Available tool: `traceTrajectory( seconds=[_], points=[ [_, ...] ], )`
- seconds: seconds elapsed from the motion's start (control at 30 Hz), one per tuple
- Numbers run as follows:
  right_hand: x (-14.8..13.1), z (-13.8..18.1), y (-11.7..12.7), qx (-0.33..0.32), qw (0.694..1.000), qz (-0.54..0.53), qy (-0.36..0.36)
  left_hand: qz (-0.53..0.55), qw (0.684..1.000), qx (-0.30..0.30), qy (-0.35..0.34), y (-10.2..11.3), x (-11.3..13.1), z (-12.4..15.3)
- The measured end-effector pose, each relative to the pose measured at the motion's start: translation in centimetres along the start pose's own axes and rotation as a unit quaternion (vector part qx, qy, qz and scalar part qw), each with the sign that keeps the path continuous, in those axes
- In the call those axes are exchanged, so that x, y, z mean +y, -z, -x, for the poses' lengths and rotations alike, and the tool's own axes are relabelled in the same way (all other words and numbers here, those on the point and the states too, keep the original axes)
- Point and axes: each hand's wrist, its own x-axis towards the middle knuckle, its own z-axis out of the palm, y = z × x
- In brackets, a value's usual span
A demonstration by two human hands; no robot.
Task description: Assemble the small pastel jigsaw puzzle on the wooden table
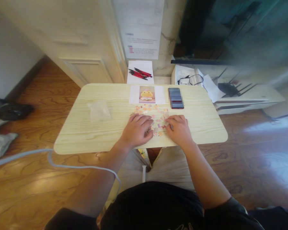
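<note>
A scatter of small pastel puzzle pieces (pixel 151 112) lies on the light wooden table (pixel 91 134). My left hand (pixel 137 130) rests palm down on the near left part of the scatter, fingers curled over pieces. My right hand (pixel 179 127) lies on the right part, fingertips bent and pressed onto the pieces. What each hand holds under its fingers is hidden. Behind the pieces lies a reference picture (pixel 147 94) of a yellow cartoon figure on white paper.
A phone (pixel 176 98) lies to the right of the picture. A clear plastic bag (pixel 99 111) sits on the table's left. Red and black pens (pixel 140 73) lie on paper behind the table. A white cable (pixel 62 164) crosses the wooden floor at left.
</note>
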Motion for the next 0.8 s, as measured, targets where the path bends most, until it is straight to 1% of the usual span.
traceTrajectory(
  seconds=[0.13,0.33,0.4,0.53,0.63,0.8],
  points=[
    [-0.9,0.1,-0.2,-0.023,0.999,0.009,0.021,-0.001,1.000,-0.005,-0.001,-0.2,0.0,0.2],
    [-1.5,-0.1,-0.1,-0.028,0.998,-0.009,0.053,-0.015,1.000,0.001,0.027,0.1,-0.2,0.0],
    [-1.2,-0.2,0.0,-0.011,0.999,-0.018,0.044,-0.015,0.999,0.003,0.030,0.2,-0.1,-0.2],
    [-0.7,-0.8,-0.1,0.023,1.000,-0.014,-0.013,-0.011,0.999,0.008,0.038,0.0,0.2,-0.9],
    [-1.0,-1.4,-0.4,0.011,0.999,-0.002,-0.041,-0.010,0.999,0.007,0.048,-0.5,0.4,-1.3],
    [-1.9,-2.0,-0.6,-0.016,0.999,0.005,-0.032,-0.006,0.999,-0.011,0.040,-0.9,0.2,-1.4]
  ],
)
